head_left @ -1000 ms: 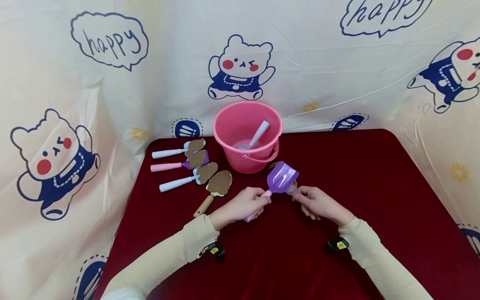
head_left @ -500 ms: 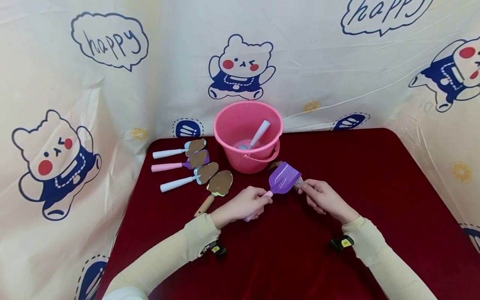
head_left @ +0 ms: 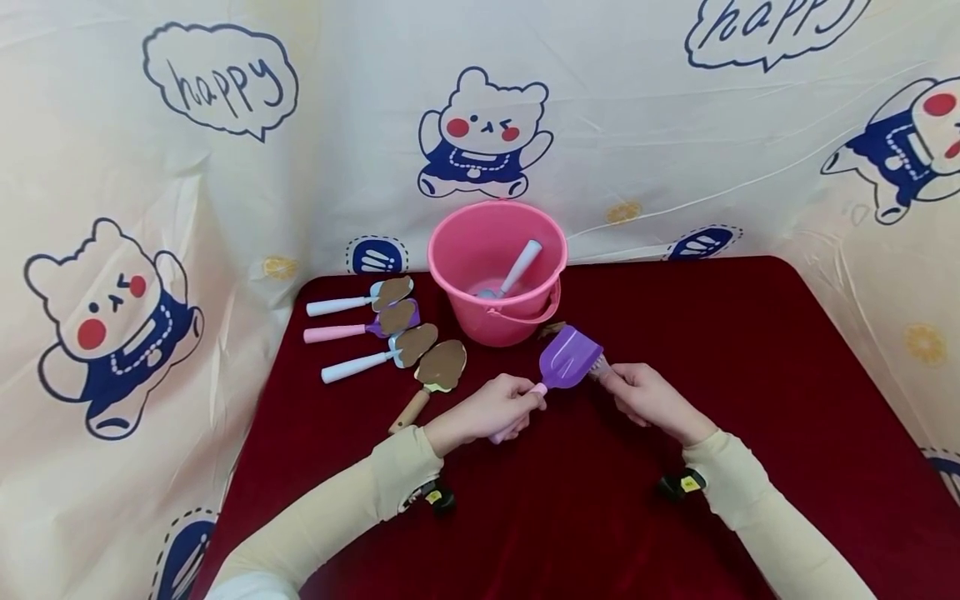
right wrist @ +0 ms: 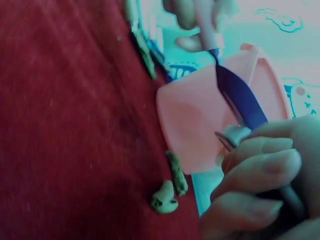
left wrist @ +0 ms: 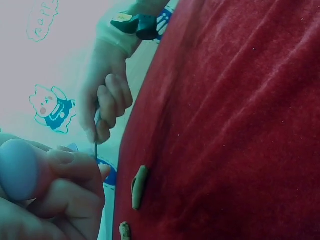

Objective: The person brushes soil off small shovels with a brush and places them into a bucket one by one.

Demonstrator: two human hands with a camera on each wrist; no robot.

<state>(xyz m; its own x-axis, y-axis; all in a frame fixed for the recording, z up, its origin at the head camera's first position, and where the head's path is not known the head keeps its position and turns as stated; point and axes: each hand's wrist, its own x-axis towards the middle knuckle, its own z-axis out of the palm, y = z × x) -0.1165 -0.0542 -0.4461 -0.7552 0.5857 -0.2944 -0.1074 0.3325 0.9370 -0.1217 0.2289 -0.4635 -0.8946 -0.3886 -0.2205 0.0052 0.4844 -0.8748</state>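
Observation:
In the head view the left hand [head_left: 491,410] grips the pink handle of a small shovel with a purple blade [head_left: 567,357], raised in front of the bucket. The right hand [head_left: 652,400] pinches a small greyish tool [head_left: 598,365] whose ridged end meets the blade's right edge. Seen from the left wrist, the handle's rounded end [left wrist: 19,169] sticks out of the curled left hand [left wrist: 70,200]. From the right wrist, the right hand's curled fingers [right wrist: 270,167] hold the tool [right wrist: 235,134] by the blade's tip [right wrist: 252,112]; much of the tool is covered.
A pink bucket [head_left: 468,312] at the back holds a tool with a pale handle [head_left: 521,265]. Several trowels, including a wooden-handled one [head_left: 409,410], lie left with brown pieces [head_left: 441,367] on their blades. More brown pieces [head_left: 552,329] lie behind the raised shovel on the red cloth [head_left: 712,333].
The right hand and its tool have shifted a little right and up, from under the blade to its right edge. The purple blade has turned slightly; the left hand has barely moved.

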